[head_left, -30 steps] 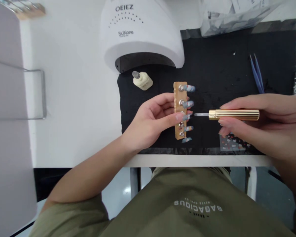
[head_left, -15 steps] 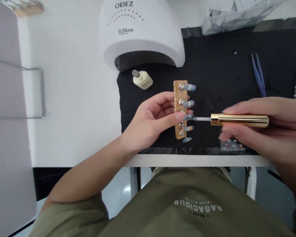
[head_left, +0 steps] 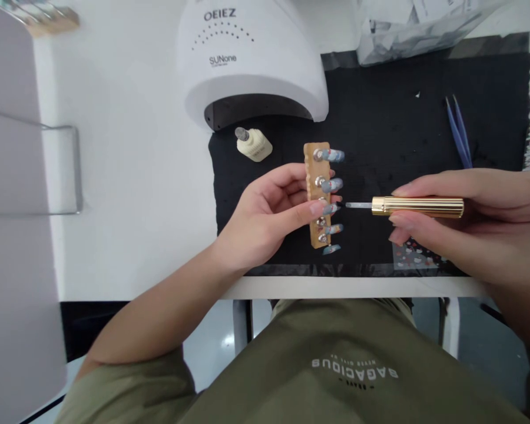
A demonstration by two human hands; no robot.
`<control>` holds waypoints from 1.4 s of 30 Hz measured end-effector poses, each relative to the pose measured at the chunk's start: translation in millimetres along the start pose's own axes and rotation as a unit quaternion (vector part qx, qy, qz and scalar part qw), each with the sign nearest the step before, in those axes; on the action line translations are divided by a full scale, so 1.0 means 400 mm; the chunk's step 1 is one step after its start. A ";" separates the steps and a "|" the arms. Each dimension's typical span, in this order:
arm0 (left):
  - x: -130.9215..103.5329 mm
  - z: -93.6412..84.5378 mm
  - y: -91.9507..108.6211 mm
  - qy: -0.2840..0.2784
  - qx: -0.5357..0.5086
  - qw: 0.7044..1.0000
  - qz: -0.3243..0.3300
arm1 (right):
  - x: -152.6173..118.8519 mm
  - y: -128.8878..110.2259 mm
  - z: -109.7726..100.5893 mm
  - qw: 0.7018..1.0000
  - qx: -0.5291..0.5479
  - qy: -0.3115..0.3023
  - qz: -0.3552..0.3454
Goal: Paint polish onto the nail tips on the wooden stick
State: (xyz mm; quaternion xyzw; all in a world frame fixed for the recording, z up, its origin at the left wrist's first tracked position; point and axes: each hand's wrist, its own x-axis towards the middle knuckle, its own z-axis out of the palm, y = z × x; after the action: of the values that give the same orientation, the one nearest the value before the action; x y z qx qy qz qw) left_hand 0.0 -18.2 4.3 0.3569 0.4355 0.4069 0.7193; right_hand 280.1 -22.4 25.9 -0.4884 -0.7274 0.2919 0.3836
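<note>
Between the thumb and fingers of my left hand point(head_left: 265, 221) is a wooden nail display stand point(head_left: 313, 194). Several blue-grey decorated false nails point(head_left: 333, 185) stick out from its right side on round metal holders. My left thumb lies by the middle nail point(head_left: 331, 209). My right hand point(head_left: 459, 229) grips the gold ribbed handle of a nail brush point(head_left: 419, 206). The brush points left, its dark tip at or just off the end of the middle nail; I cannot tell whether they touch. A cream bottle point(head_left: 255, 145) with a grey-tipped neck lies behind my left hand.
A white nail lamp point(head_left: 251, 65) stands at the back of the black mat point(head_left: 380, 118). Blue tweezers point(head_left: 459, 132) lie at the right, beyond my right hand. A clear sticker sheet point(head_left: 413, 256) is near the front edge. A clear container point(head_left: 406, 44) sits at the back right.
The brush has drawn back slightly from over the middle nail to its outer end. The stand, the hands and the surroundings appear shifted a little to the left.
</note>
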 end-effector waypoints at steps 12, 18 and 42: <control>0.001 -0.001 0.000 0.008 0.000 1.000 0.001 | 0.003 -0.012 -0.005 0.998 0.060 -0.016 -0.013; 0.001 0.000 0.000 0.004 0.009 1.000 -0.001 | 0.009 0.001 0.001 0.998 0.050 -0.029 -0.036; -0.001 0.000 0.005 0.008 -0.002 1.000 -0.007 | 0.005 -0.001 -0.012 0.998 0.034 -0.025 -0.048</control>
State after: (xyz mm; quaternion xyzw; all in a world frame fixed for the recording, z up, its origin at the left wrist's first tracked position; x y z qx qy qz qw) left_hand -0.9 -17.8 6.1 0.3492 0.4430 0.4056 0.7192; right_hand 283.3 -20.3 29.2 -0.4327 -0.7489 0.3097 0.3950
